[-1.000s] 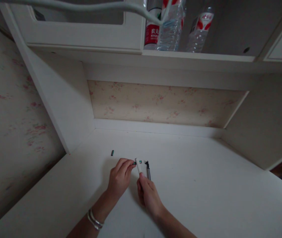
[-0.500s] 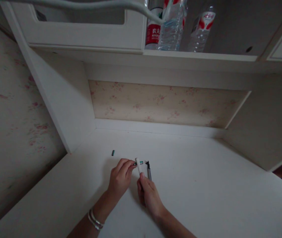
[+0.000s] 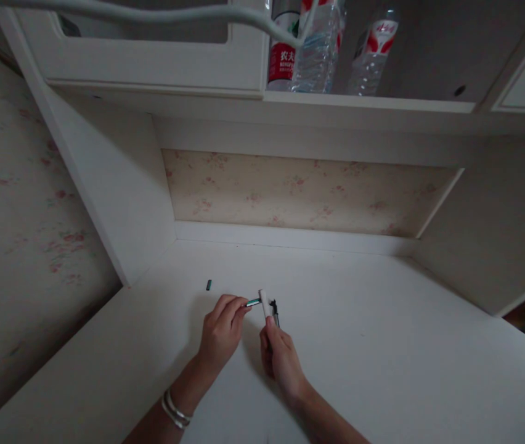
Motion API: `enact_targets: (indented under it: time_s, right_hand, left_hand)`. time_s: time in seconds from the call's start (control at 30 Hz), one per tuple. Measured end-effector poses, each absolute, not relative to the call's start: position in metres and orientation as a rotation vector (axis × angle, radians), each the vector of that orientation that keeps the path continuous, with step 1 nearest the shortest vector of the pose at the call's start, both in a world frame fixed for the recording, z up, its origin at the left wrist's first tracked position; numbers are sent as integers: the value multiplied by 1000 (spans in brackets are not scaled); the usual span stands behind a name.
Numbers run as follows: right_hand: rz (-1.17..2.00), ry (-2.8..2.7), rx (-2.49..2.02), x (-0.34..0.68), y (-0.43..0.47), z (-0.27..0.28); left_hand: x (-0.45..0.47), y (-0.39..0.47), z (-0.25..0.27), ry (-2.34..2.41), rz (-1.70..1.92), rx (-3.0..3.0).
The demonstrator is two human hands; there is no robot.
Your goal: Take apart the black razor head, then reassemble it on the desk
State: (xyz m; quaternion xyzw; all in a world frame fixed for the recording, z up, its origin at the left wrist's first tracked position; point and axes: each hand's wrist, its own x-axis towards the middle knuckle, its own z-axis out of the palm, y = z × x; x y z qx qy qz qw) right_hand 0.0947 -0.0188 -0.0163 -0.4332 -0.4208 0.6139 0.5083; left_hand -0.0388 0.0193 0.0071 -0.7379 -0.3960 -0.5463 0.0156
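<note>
My left hand (image 3: 220, 330) pinches a small green piece (image 3: 253, 303) between thumb and fingertips, its free end pointing right. My right hand (image 3: 281, 357) grips a white tube-like pen part (image 3: 264, 302) that stands up from the fingers, its top next to the green piece. A thin black pen part (image 3: 274, 310) lies just right of the white part, against my right hand; whether the hand holds it I cannot tell. Another small green piece (image 3: 209, 285) lies alone on the white desk (image 3: 382, 345), left of and beyond my left hand.
A white shelf above carries three plastic bottles (image 3: 322, 49). A white cable (image 3: 151, 12) hangs across the top. White side panels close the desk nook left and right. Floral wallpaper (image 3: 304, 191) backs it. Bracelets circle my left wrist (image 3: 175, 410).
My right hand has shifted slightly up and right with the white part. The green piece in my left hand now shows more length and points at the white part's top.
</note>
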Motion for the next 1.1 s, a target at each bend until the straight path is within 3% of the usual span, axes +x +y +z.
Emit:
enact_targets:
  time_s: [1.1]
  right_hand:
    - [1419, -1073, -1089, 97, -20, -19]
  left_hand:
    - [-38, 19, 8, -1241, -1689, -2277]
